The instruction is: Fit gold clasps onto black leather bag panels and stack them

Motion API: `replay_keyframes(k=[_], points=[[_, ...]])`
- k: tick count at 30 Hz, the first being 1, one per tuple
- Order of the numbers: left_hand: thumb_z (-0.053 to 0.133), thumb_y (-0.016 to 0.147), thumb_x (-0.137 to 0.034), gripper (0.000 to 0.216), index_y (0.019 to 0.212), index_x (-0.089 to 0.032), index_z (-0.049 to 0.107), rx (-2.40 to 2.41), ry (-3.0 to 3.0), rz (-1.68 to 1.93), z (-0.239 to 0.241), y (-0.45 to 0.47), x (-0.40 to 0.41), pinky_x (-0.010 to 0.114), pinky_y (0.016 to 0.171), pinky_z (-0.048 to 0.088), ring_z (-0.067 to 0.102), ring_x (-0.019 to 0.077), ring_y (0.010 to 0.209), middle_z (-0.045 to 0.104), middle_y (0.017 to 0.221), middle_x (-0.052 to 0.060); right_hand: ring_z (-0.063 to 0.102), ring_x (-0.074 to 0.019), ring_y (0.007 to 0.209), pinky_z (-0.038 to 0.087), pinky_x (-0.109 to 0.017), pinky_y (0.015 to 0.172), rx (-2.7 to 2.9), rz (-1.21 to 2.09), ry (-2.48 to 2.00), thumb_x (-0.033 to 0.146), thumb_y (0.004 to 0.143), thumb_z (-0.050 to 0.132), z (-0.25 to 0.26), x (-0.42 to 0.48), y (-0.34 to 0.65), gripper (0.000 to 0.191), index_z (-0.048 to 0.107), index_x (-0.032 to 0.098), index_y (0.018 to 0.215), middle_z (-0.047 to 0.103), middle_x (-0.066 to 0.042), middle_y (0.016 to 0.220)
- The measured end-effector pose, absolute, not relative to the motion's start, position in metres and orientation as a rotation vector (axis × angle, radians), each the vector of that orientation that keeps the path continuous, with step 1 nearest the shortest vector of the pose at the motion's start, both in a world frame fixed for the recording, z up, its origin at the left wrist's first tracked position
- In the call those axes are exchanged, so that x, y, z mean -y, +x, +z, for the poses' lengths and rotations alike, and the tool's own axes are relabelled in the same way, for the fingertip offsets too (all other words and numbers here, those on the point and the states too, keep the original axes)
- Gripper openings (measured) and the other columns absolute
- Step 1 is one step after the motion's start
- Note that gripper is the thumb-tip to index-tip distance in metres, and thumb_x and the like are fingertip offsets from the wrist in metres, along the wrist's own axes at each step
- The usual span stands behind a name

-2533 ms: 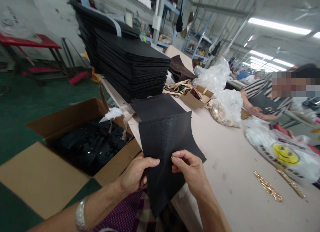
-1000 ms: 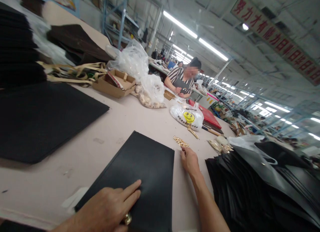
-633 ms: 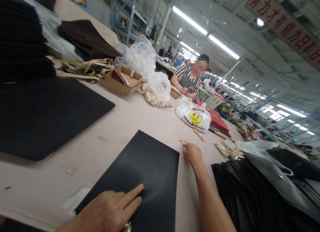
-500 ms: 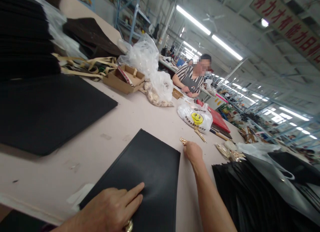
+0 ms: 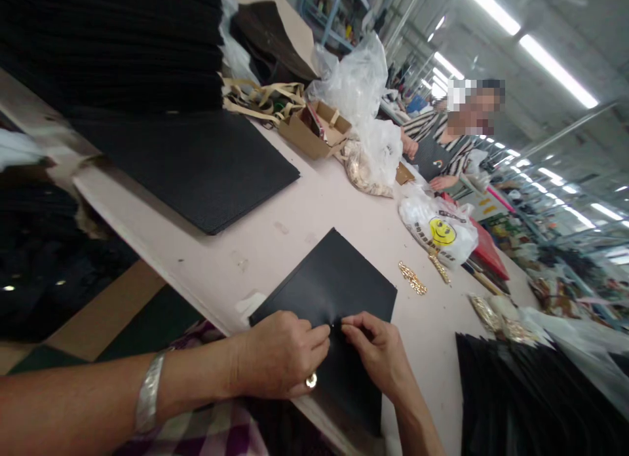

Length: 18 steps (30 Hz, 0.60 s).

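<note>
A flat black leather-like panel point(image 5: 304, 287) lies on the table in front of me. My left hand point(image 5: 295, 354) rests over its near half, fingers curled and their tips drawn together near the panel's middle. A gold ring-like piece point(image 5: 311, 380) shows at its lower fingers. Facing it, my right hand point(image 5: 376, 351) pinches thumb and forefinger close to the same spot. A tiny bright point point(image 5: 333, 325) glints between the two hands. Whatever the fingertips hold is too small to make out. Past the panel's right corner lies a small pile of gold-coloured metal pieces point(image 5: 413, 278).
Black panels are stacked at left point(image 5: 196, 174) and at right point(image 5: 511, 397). Farther back are a cardboard box point(image 5: 307, 136), a smiley-printed plastic bag point(image 5: 417, 223) and a gold strip point(image 5: 439, 267). A person in a striped top point(image 5: 432, 151) is across the table point(image 5: 344, 200).
My right hand has left the gold pieces and come back over the panel. The fingers of my left hand, stretched out before, are now drawn together. The view has shifted left.
</note>
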State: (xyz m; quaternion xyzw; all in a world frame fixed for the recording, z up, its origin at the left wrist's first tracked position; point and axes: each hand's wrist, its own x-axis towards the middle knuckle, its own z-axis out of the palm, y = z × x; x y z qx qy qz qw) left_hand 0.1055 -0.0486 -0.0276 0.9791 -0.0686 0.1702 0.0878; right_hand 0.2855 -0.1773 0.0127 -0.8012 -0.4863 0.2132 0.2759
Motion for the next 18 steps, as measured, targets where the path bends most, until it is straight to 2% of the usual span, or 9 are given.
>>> replay_keyframes(k=[4, 9, 18], points=[[0.064, 0.083, -0.04, 0.04, 0.114, -0.015, 0.061, 0.199, 2.93, 0.506, -0.029, 0.105, 0.048, 0.041, 0.053, 0.05, 0.064, 0.0228, 0.072, 0.067, 0.114, 0.007, 0.068, -0.0175, 0.081, 0.047, -0.027, 0.074, 1.388, 0.537, -2.199, 0.027, 0.088, 0.062, 0.016, 0.169, 0.27, 0.014, 0.075, 0.023, 0.086, 0.075, -0.001, 0.087], [0.063, 0.085, -0.044, 0.038, 0.11, -0.016, 0.062, 0.219, 2.917, 0.502, -0.028, 0.103, 0.048, 0.041, 0.051, 0.047, 0.062, 0.0222, 0.07, 0.067, 0.101, 0.004, 0.068, -0.0181, 0.082, 0.045, -0.027, 0.074, 1.384, 0.574, -2.277, 0.025, 0.086, 0.063, 0.023, 0.161, 0.27, 0.013, 0.076, 0.024, 0.083, 0.076, 0.0, 0.086], [0.065, 0.084, -0.041, 0.038, 0.112, -0.015, 0.063, 0.214, 2.887, 0.474, -0.024, 0.104, 0.045, 0.039, 0.052, 0.048, 0.063, 0.0234, 0.071, 0.068, 0.104, 0.006, 0.064, -0.0159, 0.07, 0.043, -0.025, 0.064, 1.273, 0.756, -2.309, 0.024, 0.081, 0.065, 0.026, 0.149, 0.275, 0.013, 0.075, 0.021, 0.075, 0.073, 0.0, 0.074]])
